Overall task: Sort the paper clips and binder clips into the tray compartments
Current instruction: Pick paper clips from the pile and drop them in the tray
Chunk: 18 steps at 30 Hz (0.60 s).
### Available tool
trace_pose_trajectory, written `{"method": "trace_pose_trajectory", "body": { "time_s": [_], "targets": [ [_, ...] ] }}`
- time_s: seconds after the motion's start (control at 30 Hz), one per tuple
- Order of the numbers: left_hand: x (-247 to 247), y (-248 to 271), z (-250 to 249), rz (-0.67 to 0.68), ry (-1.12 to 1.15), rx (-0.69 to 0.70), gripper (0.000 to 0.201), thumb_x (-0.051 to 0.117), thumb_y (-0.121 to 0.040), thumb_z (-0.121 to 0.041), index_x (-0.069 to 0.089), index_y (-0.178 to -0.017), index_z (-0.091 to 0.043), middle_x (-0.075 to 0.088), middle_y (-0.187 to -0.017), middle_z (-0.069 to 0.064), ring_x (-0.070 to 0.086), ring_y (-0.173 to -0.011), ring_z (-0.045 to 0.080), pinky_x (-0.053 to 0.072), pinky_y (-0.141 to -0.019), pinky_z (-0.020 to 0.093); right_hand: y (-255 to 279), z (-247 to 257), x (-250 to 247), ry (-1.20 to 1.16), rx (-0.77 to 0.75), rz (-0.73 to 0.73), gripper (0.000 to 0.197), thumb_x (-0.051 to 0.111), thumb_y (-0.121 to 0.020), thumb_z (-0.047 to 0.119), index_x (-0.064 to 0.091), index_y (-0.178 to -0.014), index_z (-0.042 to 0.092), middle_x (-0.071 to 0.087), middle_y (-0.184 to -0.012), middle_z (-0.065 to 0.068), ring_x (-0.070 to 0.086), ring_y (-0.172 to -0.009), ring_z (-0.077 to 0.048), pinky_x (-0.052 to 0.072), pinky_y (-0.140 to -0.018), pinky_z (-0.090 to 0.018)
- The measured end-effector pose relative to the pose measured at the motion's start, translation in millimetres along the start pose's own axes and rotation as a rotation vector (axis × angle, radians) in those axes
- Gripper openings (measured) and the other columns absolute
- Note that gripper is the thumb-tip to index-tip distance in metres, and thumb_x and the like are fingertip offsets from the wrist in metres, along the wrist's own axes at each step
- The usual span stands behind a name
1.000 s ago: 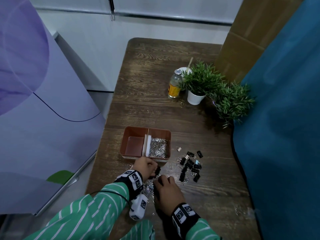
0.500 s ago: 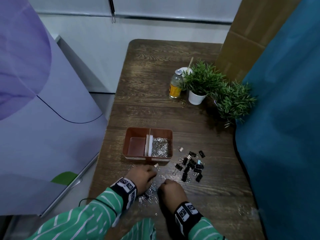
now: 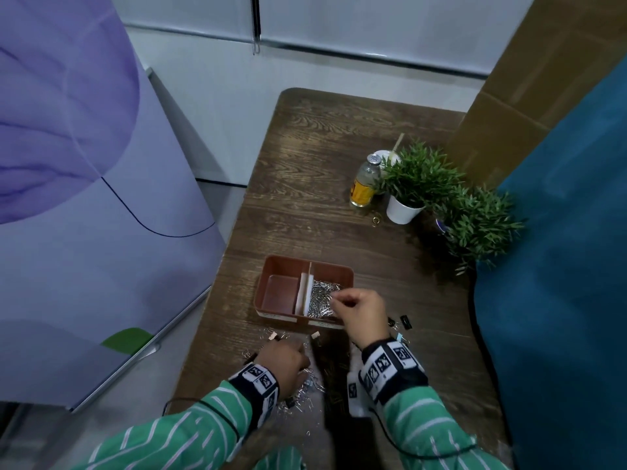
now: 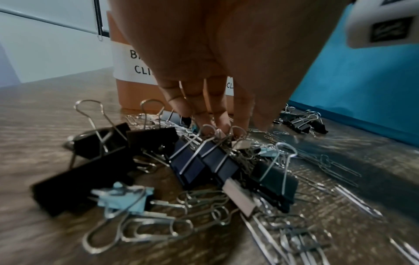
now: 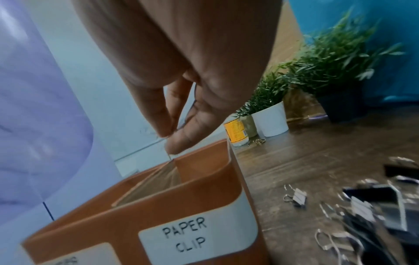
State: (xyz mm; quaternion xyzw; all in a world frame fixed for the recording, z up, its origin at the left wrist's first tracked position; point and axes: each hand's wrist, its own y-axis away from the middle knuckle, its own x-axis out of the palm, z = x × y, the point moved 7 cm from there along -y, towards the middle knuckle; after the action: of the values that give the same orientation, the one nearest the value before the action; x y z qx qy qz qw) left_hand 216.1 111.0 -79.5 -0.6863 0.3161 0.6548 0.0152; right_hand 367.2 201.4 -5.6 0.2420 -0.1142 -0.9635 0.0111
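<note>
Right hand (image 3: pixel 364 313) hovered over tray (image 3: pixel 271 266), paper-clip side, fingers (image 5: pixel 181 138) pinched on something thin, too blurry to name. Left hand (image 3: pixel 283 364) down in mixed clips (image 4: pixel 204 166) on counter (image 3: pixel 322 147), fingers (image 4: pixel 217 118) touching wire handles; grip unclear.

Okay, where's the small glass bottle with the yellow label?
In the head view, the yellow-labelled glass bottle stands at the table's far right, just left of the white-potted plant.

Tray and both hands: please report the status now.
Right hand over tray paper-clip side, pinching something thin. Left hand fingertips down in mixed clip pile. Binder-clip side holds no clips. Nothing in the way.
</note>
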Motion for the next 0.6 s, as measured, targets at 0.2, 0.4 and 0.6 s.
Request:
{"method": "trace_pose_trajectory", "body": {
  "time_s": [0.2, 0.4, 0.6],
  "targets": [
    [-3, -9, 4, -0.001, 0.073, -0.101, 0.037, 0.058, -0.089, -0.046, 0.062, -0.114, -0.020, 0.056, -0.118, 0.006, 0.058, -0.107, 0.030, 0.052, -0.086, 0.040, -18, 10, 1, 0.143, -0.037, -0.123, 0.012, 0.074, -0.089, 0.019, 0.081, -0.097, 0.026, 0.077, -0.096, 0.010, 0.069, -0.084, -0.001, 0.060, -0.086, -0.028],
    [1, -14, -4, 0.039, 0.113, -0.147, 0.049, 0.064, -0.083, -0.054, 0.060, -0.115, -0.017, 0.055, -0.118, 0.010, 0.058, -0.106, 0.031, 0.054, -0.085, 0.042, 32, -27, -21, 0.068, -0.041, -0.133, 0.014, 0.078, -0.085, 0.015, 0.076, -0.085, 0.029, 0.074, -0.080, 0.014, 0.069, -0.073, 0.002, 0.062, -0.075, -0.033],
    [-1, -21, -17, 0.127, 0.042, -0.114, 0.035, 0.065, -0.089, -0.033, 0.060, -0.119, -0.014, 0.061, -0.115, 0.012, 0.059, -0.104, 0.032, 0.056, -0.084, 0.045, 99, -104, 13, 0.632, 0.014, 0.357, 0.084, 0.073, -0.061, 0.060, 0.049, -0.138, 0.037, 0.054, -0.126, 0.010, 0.060, -0.111, -0.015, 0.053, -0.096, -0.035]
  ]
}}
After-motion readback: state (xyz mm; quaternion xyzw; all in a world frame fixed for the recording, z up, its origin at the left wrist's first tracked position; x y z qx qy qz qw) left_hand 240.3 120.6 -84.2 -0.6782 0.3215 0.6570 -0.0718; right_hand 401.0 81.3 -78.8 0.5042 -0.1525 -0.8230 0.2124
